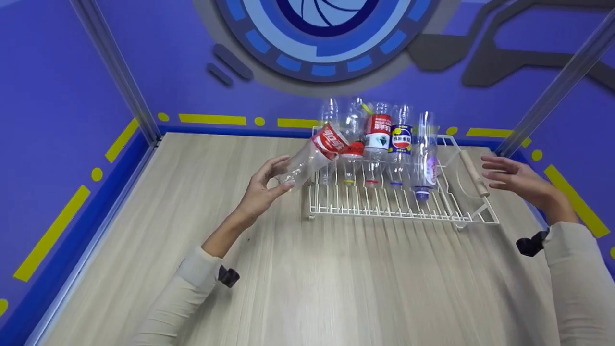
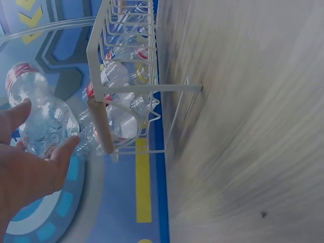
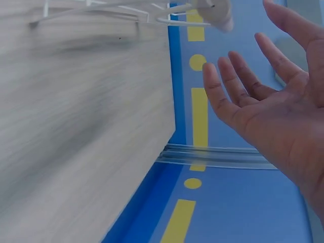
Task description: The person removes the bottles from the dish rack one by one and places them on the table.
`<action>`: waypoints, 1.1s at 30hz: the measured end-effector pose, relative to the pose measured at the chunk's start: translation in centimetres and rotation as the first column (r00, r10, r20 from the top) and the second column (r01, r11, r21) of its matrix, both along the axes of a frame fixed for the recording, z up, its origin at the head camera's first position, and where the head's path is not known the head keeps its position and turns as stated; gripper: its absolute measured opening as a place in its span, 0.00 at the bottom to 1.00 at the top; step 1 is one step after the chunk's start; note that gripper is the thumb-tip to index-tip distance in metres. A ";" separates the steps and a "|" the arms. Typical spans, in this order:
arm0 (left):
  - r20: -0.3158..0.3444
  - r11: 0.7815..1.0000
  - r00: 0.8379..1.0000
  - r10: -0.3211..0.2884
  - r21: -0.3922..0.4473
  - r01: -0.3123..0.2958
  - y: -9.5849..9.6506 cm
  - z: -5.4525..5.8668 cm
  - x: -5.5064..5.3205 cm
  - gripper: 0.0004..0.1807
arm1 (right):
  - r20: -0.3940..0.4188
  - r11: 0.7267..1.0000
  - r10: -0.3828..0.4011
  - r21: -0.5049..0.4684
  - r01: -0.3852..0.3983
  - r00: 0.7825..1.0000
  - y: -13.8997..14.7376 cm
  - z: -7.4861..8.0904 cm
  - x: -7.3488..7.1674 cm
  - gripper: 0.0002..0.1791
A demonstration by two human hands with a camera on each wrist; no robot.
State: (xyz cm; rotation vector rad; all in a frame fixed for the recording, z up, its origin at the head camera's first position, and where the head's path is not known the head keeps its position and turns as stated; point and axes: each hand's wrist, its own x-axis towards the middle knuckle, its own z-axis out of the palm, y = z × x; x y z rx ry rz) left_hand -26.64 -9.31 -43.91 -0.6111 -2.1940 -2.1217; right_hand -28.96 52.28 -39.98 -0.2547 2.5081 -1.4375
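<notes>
My left hand holds a clear plastic bottle with a red label, thumb on one side and fingers on the other. The bottle tilts, its labelled end up and to the right, overlapping the left part of a white wire rack in the head view. In the left wrist view this bottle lies between thumb and fingers, beside the rack. My right hand is held with spread fingers and nothing in it, just right of the rack's wooden handle.
Several clear bottles stand cap-down in the rack, among them a red-and-white labelled bottle, a blue-labelled bottle and a purple-capped bottle. The rack stands on a wood-grain table near the blue back wall.
</notes>
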 end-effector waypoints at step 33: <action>0.161 0.981 0.973 0.165 0.074 -0.179 -1.4 -3.6 -2.5 0.42 | 0.139 0.998 0.056 -0.030 -0.052 0.989 -0.2 -1.7 0.0 0.34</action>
